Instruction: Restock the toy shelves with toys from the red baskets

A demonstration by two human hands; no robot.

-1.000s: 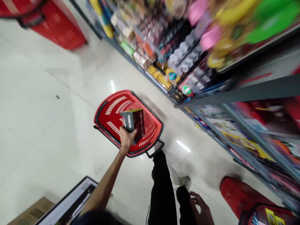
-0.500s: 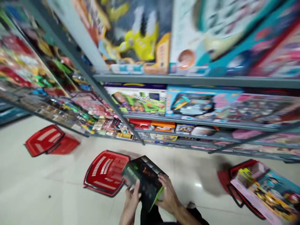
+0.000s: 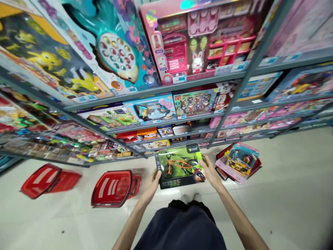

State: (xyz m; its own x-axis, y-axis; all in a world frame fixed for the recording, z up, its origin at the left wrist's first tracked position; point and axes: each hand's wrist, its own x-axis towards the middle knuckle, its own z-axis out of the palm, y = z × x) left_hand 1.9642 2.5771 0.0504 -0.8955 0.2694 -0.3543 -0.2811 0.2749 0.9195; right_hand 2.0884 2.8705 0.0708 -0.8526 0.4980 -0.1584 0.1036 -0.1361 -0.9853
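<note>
A toy bicycle box (image 3: 179, 166), black and green with an orange bike behind its window, is held level in front of my body. My left hand (image 3: 153, 184) grips its left edge, thumb on the front face. On the opposite side my right hand (image 3: 210, 173) is closed round the right edge. The fingers behind the box are hidden. Its windowed face points up toward me, between a red basket (image 3: 111, 189) on the left and another basket filled with boxed toys (image 3: 240, 162) on the right.
Shelves (image 3: 156, 86) of boxed toys span the view ahead, including a pink rabbit playset (image 3: 197, 45) and a teal fish game (image 3: 117, 48). Another red basket (image 3: 49, 182) stands at far left on the pale tiled floor (image 3: 78, 222).
The box has turned from its dark, tilted face to its windowed bicycle face, still in both hands. My view has swung to the right, showing more shelves there.
</note>
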